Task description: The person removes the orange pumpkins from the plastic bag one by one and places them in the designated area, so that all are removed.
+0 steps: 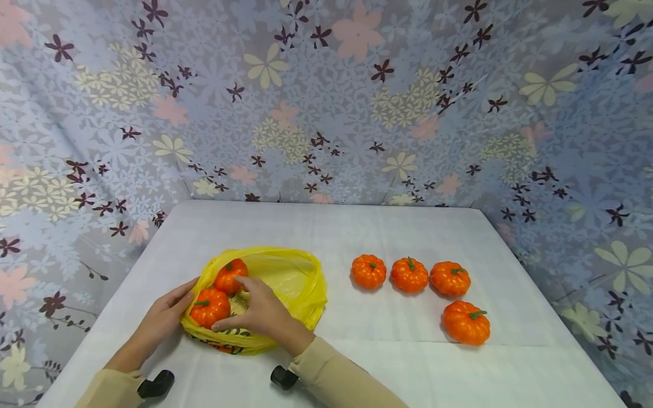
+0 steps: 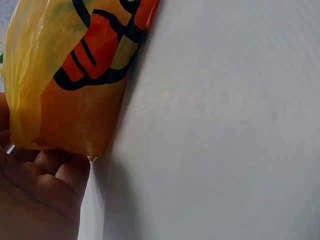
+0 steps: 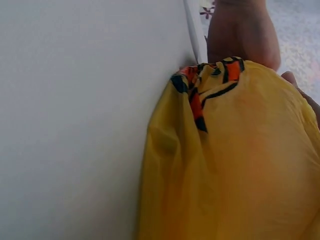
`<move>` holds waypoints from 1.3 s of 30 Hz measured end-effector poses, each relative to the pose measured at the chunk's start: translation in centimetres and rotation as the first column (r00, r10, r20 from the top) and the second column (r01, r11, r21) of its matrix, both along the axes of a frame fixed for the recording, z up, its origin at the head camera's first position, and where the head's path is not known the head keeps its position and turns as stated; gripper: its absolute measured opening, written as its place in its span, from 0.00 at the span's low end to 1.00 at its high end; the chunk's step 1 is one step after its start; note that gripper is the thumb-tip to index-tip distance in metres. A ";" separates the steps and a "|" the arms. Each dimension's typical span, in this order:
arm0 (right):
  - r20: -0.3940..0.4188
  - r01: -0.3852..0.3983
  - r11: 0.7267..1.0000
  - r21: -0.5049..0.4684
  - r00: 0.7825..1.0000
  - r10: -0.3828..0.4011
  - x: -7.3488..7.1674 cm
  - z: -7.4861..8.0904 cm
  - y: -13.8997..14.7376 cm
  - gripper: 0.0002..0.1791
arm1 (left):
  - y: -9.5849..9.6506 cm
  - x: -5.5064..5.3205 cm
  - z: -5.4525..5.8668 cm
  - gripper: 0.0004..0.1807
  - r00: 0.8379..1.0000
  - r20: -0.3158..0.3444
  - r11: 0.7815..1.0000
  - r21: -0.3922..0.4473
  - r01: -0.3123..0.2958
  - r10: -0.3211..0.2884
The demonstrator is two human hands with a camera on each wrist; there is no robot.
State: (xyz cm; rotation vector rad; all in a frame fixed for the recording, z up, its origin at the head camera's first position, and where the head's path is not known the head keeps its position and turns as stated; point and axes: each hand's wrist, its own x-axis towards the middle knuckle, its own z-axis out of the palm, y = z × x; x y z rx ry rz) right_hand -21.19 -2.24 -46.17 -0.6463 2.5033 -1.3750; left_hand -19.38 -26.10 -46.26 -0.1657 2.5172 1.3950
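A yellow plastic bag (image 1: 318,289) lies with its mouth spread wide at the left of the table. Inside, two small orange pumpkins with green stems show, a farther pumpkin (image 1: 227,277) and a nearer pumpkin (image 1: 209,309). My right hand (image 1: 265,314) reaches over the rim into the bag, thumb and fingers spread apart. Its thumb tip overlaps the nearer pumpkin, and its fingertips overlap the farther one. Against the bag's outer left side rests my left hand (image 1: 163,314), beside the pumpkins. The left wrist view shows the left fingers (image 2: 50,170) partly hidden behind the bag.
To the right of the bag, three pumpkins sit in a row: a left one (image 1: 368,272), a middle one (image 1: 410,276) and a right one (image 1: 450,279). Nearer me lies another pumpkin (image 1: 465,323). A white cloth covers the table (image 1: 388,368); flowered fabric (image 1: 326,113) hangs behind.
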 end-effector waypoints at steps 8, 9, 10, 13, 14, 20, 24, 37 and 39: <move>-0.028 -0.016 0.999 0.039 0.999 0.017 -0.1 -0.4 -0.7 0.55 | 0.1 0.1 0.1 0.37 1.000 -0.010 1.000 0.013 0.003 -0.003; -0.035 -0.015 0.999 0.047 0.999 0.017 -0.1 -0.4 -0.8 0.55 | 0.1 0.1 0.1 0.36 1.000 -0.011 1.000 0.013 0.003 -0.003; -0.044 -0.013 0.998 0.057 0.999 0.015 -0.1 -0.5 -0.8 0.55 | 0.1 0.1 0.2 0.36 1.000 -0.012 1.000 0.013 0.003 -0.003; -0.064 -0.016 0.997 0.070 0.998 0.020 -0.1 -0.5 -1.0 0.52 | 0.2 0.0 0.2 0.35 1.000 -0.017 1.000 0.011 0.006 -0.006; -0.069 -0.019 0.997 0.072 0.997 0.024 -0.1 -0.6 -1.0 0.52 | 0.2 0.0 0.2 0.35 1.000 -0.015 1.000 0.009 0.009 -0.009; -0.074 -0.046 0.996 0.075 0.996 0.052 -0.1 -0.7 -1.3 0.50 | 0.1 -0.1 0.2 0.34 1.000 -0.019 1.000 0.004 0.019 -0.019; -0.065 -0.053 0.996 0.073 0.996 0.058 -0.1 -0.9 -1.4 0.51 | 0.1 0.0 0.2 0.34 0.999 -0.025 1.000 0.009 0.021 -0.021; -0.102 -0.040 0.990 0.133 0.993 0.054 -0.2 -1.3 -1.9 0.46 | 0.2 -0.2 0.1 0.34 1.000 -0.018 1.000 0.018 0.013 -0.013; -0.108 -0.042 0.991 0.131 0.993 0.056 -0.3 -1.3 -1.9 0.45 | 0.2 -0.2 0.1 0.35 1.000 -0.021 1.000 0.021 0.012 -0.011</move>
